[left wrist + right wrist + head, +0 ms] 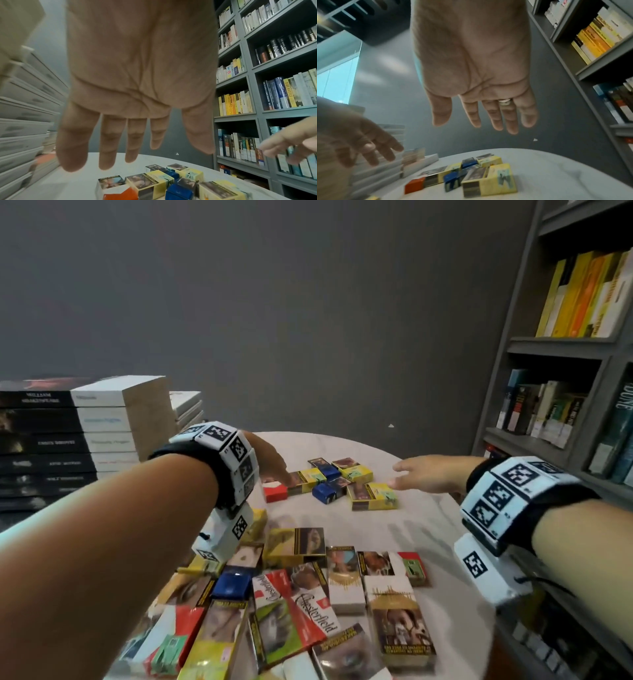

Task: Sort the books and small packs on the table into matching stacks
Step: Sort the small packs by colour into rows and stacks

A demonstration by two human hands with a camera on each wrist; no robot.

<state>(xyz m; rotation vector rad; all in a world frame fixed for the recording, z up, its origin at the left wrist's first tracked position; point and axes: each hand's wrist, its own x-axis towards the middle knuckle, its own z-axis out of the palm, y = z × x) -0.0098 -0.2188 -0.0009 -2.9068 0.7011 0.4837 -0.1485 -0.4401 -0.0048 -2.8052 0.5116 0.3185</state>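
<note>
A small cluster of packs lies mid-table: a red pack, yellow packs and blue packs. My left hand hovers over the red pack's end of the cluster, fingers straight and spread, holding nothing. To the right of the cluster my right hand reaches in, fingers extended and empty. A bigger jumble of packs covers the near part of the white table. Stacked books stand at the left.
A grey bookshelf full of books lines the right side, close to the table's edge. A grey wall is behind. Bare tabletop lies between the two groups of packs and at the far right.
</note>
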